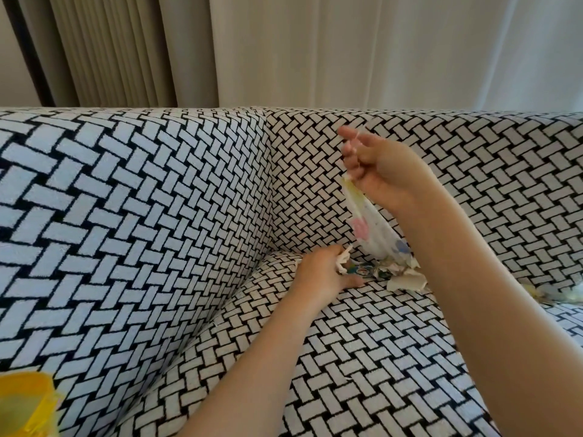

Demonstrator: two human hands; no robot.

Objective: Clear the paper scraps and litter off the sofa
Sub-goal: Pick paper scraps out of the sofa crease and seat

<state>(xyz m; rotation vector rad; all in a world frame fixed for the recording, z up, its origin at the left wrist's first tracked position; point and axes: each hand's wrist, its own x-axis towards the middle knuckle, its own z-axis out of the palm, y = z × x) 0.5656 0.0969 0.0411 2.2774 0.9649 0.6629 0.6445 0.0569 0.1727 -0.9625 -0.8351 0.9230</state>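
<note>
My right hand (375,162) is raised in front of the sofa's backrest and pinches the top of a thin white plastic bag (372,228) with pink, yellow and blue prints. The bag hangs down to the seat corner. My left hand (325,272) lies low on the seat cushion and grips a crumpled white paper scrap (344,263). Beside it, a small pile of torn paper and printed litter (400,274) lies at the bag's lower end. More pale scraps (555,296) lie on the seat at the far right.
The sofa (142,216) has a black-and-white woven-pattern cover; its armrest rises at the left. A yellow plastic container (25,405) shows at the bottom left corner. Curtains (347,48) hang behind the backrest.
</note>
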